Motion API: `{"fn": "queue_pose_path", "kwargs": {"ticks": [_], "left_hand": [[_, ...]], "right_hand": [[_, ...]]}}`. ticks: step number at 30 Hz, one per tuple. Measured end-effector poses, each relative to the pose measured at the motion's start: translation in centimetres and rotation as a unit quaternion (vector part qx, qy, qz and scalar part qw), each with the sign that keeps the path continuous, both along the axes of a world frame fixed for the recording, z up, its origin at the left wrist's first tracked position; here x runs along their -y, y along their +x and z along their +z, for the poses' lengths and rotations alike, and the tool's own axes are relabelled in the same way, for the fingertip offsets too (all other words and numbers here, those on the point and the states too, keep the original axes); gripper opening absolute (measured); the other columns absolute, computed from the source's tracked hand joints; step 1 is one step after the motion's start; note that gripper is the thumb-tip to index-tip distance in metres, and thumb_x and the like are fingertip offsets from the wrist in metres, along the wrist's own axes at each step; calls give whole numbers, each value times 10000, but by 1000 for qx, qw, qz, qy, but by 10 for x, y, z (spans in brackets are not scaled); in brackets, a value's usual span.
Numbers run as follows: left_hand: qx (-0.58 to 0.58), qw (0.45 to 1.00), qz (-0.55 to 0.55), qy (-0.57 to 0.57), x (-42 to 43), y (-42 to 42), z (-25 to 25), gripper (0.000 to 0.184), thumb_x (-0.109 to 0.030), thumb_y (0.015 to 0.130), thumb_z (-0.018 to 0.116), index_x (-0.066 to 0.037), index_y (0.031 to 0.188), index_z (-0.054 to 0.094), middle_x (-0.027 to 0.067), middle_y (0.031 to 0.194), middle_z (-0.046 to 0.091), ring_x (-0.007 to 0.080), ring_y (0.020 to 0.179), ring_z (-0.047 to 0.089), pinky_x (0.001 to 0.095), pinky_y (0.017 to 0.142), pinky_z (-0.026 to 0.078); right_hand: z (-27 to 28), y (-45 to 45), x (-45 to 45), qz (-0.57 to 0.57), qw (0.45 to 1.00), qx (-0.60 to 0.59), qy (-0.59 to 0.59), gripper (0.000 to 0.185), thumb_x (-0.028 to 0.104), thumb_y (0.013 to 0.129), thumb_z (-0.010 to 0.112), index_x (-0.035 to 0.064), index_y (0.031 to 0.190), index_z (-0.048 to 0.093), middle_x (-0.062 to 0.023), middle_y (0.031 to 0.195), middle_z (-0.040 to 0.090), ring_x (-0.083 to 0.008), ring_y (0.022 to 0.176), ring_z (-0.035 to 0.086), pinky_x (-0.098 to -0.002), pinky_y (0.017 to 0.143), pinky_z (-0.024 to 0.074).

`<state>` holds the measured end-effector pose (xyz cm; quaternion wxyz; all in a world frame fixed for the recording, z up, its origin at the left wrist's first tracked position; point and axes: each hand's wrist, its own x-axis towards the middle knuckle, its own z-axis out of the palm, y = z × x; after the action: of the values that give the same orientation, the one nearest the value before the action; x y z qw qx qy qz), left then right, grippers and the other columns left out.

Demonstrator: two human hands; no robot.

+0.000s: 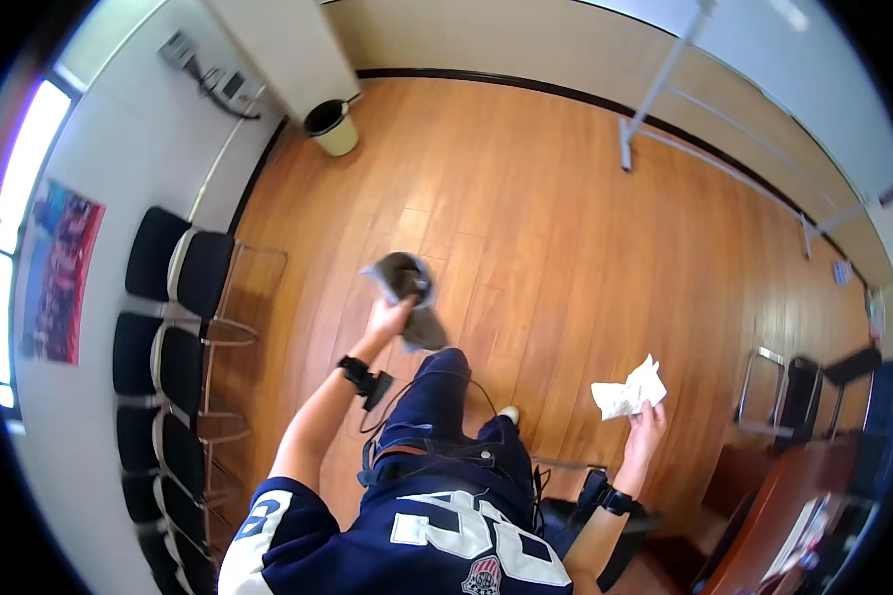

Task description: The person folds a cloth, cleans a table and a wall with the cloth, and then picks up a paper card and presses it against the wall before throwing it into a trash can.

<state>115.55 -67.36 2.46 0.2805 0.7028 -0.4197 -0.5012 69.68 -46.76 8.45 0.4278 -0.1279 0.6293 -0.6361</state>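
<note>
My left hand [392, 315] is closed on a grey cap [425, 329], held out in front of my left leg. Its dark hollow side faces up, and blur hides the finer detail. Off to the right, my right hand [648, 424] pinches a crumpled white tissue [630, 390] between its fingers, above the wooden floor. The two hands are well apart. Each wrist wears a black strap, and a thin cable loops near the left one.
A pale yellow waste bin [339, 137] with a dark rim stands by the wall ahead. Black chairs [182, 372] line the left wall. Whiteboard stand legs [626, 149] are at the far right. A brown table [779, 516] and another chair [799, 397] are on the right.
</note>
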Motion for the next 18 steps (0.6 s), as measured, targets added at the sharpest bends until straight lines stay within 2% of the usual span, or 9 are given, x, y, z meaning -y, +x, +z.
{"fn": "queue_pose_path", "kwargs": {"ticks": [1,3,4,6,10,12,13,15,18], "left_hand": [[15,994,87,-71,9,30,-9,387,-277,790,652,-24,1081,613,101,977,664,182,877,621,325,783,491],[68,970,219,-77,23,103,-41,524,-320,803,642,-26,1224,540,157,1191,587,257,1119,541,350,944,415],[51,958,274,-60,-20,105,-28,603,-364,794,638,-19,1270,506,176,1257,542,279,1177,498,353,989,377],[74,942,328,2,-10,162,-71,696,-442,790,601,10,1300,464,193,1277,522,291,1183,493,348,999,365],[-16,905,424,25,26,218,-96,539,-331,801,630,42,1183,555,157,1138,605,250,1025,581,341,906,438],[-60,893,446,7,27,232,-104,493,-316,842,601,22,1194,536,120,1088,606,229,952,600,363,826,480],[-88,871,482,-40,56,228,-94,503,-337,836,607,30,1174,544,128,1052,617,238,929,607,382,822,483],[-59,864,498,38,110,212,-63,563,-401,824,598,46,1162,544,145,1030,618,247,904,606,387,807,482],[-61,911,407,4,221,199,-42,524,-375,816,599,-11,1187,535,125,1096,603,236,956,576,383,829,461]], "right_hand": [[7,-3,43,29,1000,-9,1,289,84,935,465,-3,1200,540,-113,1150,587,-208,1013,594,-343,824,497],[19,8,133,91,995,-35,-19,269,112,954,432,21,1173,560,-108,1166,579,-214,1019,593,-342,807,508],[13,1,117,105,993,-33,-53,262,112,955,430,23,1162,564,-111,1165,578,-218,1022,592,-342,805,510],[-11,22,198,137,988,-34,-61,249,111,957,425,28,1139,574,-118,1163,574,-226,1028,590,-343,801,515],[-54,104,332,199,979,-19,-28,247,75,940,418,18,1120,576,-130,1166,557,-243,1056,572,-390,896,492],[-60,125,344,188,982,-4,-4,264,68,931,413,3,1132,572,-138,1170,552,-236,1061,571,-382,916,481],[-54,147,373,207,978,0,-18,267,121,947,449,-8,1149,566,-133,1173,555,-216,1045,577,-366,918,479],[-40,160,418,254,967,-30,0,290,174,952,476,-16,1151,565,-128,1172,562,-207,1032,580,-350,886,498],[-7,204,503,302,949,-92,9,318,238,943,530,-40,1078,606,-132,1137,586,-198,977,603,-329,772,549]]}}
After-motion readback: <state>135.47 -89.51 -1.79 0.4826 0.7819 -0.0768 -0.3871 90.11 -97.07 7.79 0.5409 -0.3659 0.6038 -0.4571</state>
